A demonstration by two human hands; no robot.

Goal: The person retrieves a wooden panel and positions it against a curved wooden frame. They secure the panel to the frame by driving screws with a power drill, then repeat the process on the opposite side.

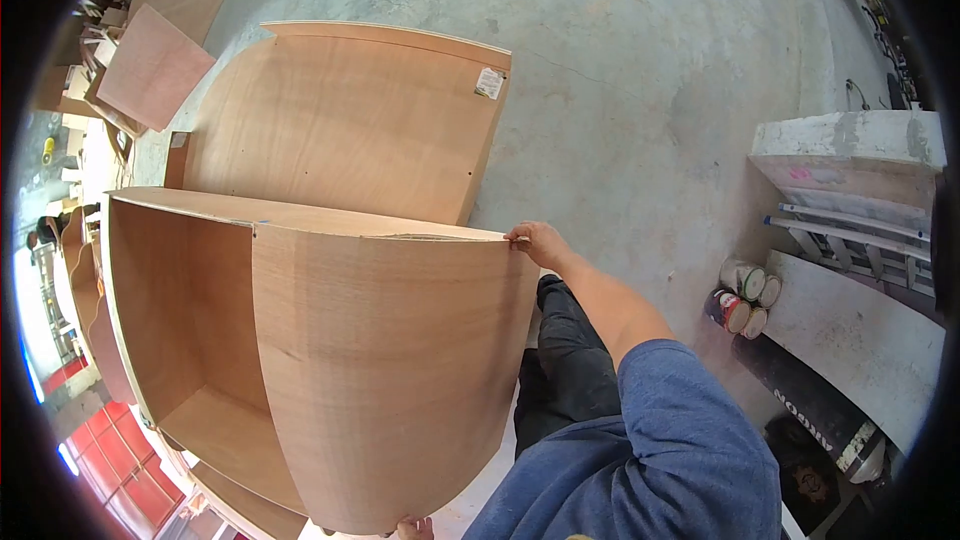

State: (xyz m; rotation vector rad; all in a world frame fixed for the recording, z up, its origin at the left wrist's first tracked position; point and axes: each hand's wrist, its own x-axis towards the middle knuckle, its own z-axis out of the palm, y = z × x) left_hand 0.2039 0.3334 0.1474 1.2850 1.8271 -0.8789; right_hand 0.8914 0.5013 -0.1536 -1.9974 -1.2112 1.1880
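A large plywood panel (390, 370) covers the right part of a wooden cabinet (190, 290), whose left compartment is open at the front. The panel looks curved in this wide view. My right hand (535, 243) has its fingers closed on the panel's upper right corner. At the bottom edge of the view, my left hand (415, 528) is at the panel's opposite edge with its fingers bent around it; much of that hand is cut off. A narrow dark gap shows between the panel and the cabinet's long edge, near my right hand.
Beyond the cabinet stands another wooden unit (340, 120) with a white label (489, 83). Loose boards (155, 70) lean at the upper left. Several paint cans (742, 280), a white board (850, 340) and a ladder (860, 245) are on the right. The floor (620, 120) is concrete.
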